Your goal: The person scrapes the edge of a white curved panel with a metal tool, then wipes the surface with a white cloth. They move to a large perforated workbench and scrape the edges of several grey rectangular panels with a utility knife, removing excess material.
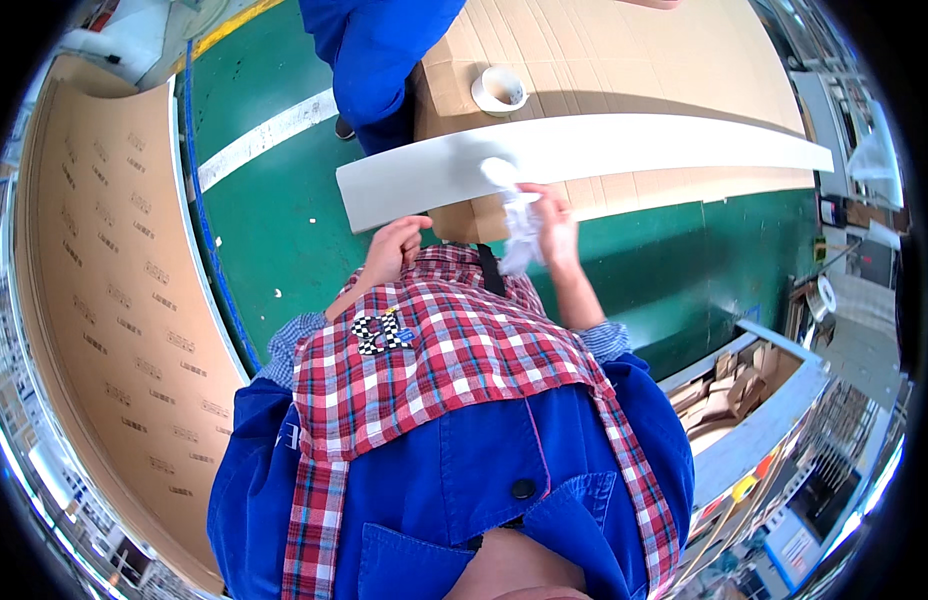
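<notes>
My right hand (552, 232) is closed on a white crumpled material (521, 230), blurred and too unclear to name exactly. Its upper part overlaps the long white strip (634, 140) lying across a cardboard-covered surface (604, 50). My left hand (392, 248) has its fingers curled in, just below the strip's left end; whether they hold anything is hidden. A white roll (499, 92) stands behind the strip on the cardboard. A red checked apron (434, 340) hangs below my hands.
A co-worker's blue-clad legs (364, 60) are beside the cardboard's left side. A large curved brown sheet (104, 280) stands on the left. A grey-framed bin of cardboard scraps (734, 395) is at lower right. Green floor (259, 230) carries white and yellow lines.
</notes>
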`<state>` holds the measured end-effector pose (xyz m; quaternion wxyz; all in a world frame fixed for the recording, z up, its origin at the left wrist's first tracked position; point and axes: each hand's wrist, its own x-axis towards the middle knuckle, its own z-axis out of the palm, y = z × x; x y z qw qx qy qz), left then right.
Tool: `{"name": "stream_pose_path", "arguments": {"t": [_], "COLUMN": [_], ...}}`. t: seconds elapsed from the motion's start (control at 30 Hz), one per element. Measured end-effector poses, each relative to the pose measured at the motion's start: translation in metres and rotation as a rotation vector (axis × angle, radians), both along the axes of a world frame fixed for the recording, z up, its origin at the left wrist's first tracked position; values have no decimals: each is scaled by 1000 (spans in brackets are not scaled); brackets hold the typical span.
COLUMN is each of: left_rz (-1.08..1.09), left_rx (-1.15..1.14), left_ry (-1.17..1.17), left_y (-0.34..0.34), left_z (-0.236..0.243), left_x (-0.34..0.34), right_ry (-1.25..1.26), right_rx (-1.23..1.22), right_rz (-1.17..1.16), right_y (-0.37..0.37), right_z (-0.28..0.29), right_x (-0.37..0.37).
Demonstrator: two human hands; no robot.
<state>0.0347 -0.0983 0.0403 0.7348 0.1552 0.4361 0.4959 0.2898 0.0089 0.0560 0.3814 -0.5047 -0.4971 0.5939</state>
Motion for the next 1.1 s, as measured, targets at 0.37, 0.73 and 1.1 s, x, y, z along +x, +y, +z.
{"name": "stream_pose_path", "arguments": {"t": [0.37,0.73,1.1], "left_rz": [-10,-80,-24], "left_rx": [0,-32,-108], "left_ry": [286,323,222], "left_y": [17,6,-14], "left_z": [29,19,20], "left_x": [-40,-65,-70], "right_ry": [176,-1388,-868], "right_rx": [-420,310,837], "right_rz": [278,138,486], "right_y": [-46,-6,-60], "right_z": [47,-9,-13], "right_x": [-107,-87,-121]}}
